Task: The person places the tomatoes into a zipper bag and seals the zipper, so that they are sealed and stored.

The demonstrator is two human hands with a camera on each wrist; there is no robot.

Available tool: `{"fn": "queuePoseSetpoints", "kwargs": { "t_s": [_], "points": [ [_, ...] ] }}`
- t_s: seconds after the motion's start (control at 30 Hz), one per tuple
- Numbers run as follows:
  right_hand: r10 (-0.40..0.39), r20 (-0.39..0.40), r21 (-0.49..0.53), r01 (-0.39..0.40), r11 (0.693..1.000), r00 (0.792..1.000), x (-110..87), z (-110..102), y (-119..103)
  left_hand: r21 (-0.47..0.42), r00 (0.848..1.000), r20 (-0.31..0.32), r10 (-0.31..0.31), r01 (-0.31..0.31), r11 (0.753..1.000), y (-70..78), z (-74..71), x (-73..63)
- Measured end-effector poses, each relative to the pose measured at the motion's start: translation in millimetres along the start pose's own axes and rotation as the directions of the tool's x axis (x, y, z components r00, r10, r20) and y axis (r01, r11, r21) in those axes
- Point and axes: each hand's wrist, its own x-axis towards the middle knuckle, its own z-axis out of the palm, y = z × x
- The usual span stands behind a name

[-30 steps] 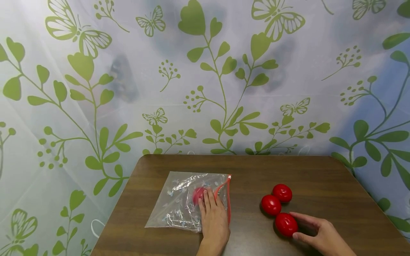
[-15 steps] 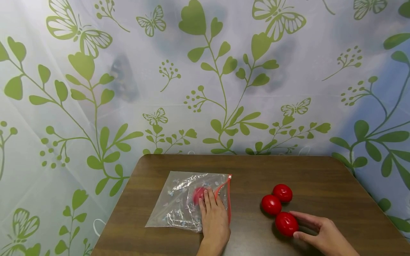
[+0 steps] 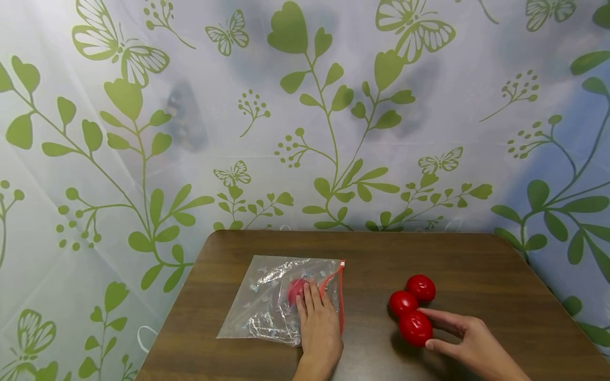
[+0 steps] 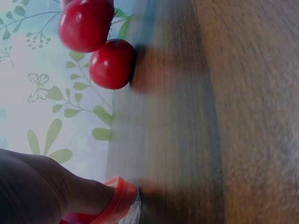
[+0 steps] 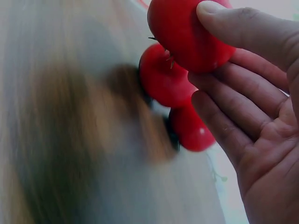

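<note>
A clear slider zip bag [image 3: 243, 312] with a red-orange zip edge lies flat on the table. Through its film shows one red tomato [image 3: 295, 292]. My left hand [image 3: 320, 330] lies over the bag's mouth, fingertips on the film by that tomato. In the left wrist view a digit reaches in under the red zip edge [image 4: 122, 198], so the hand holds the upper lip. My right hand [image 3: 474, 338] pinches another tomato [image 3: 415, 329] between thumb and fingers, slightly above the table. Two more tomatoes, the nearer [image 3: 402, 304] and the farther [image 3: 421, 288], sit beside it.
The brown wood table [image 3: 371, 254] has rounded far corners. Behind it hangs a pale curtain [image 3: 305, 132] printed with green leaves and butterflies. Bare wood lies between the bag and the tomatoes.
My right hand has lifted the front tomato a little and moved it left, in front of the nearer one. The left hand and the bag have stayed put.
</note>
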Motion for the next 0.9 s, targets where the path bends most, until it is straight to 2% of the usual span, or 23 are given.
{"fn": "queuePoseSetpoints", "kwargs": {
  "t_s": [0.17, 0.57, 0.9],
  "points": [
    [-0.074, -0.027, 0.022, 0.075, 0.997, 0.997, 7.1, 7, -9, 0.000, 1.000, -0.002, -0.002, 0.002, 1.000, -0.4, 1.2, 0.0],
    [-0.188, -0.094, 0.058, 0.194, 0.979, 0.978, 27.2, 29, -25, -0.006, 1.000, -0.024, -0.007, 0.006, 1.000, -0.5, 1.4, 1.1],
    [-0.257, -0.089, 0.066, 0.263, 0.963, 0.962, 52.9, 53, -40, 0.013, 1.000, -0.031, 0.002, -0.002, 1.000, 0.0, 0.8, 0.4]
  ]
}}
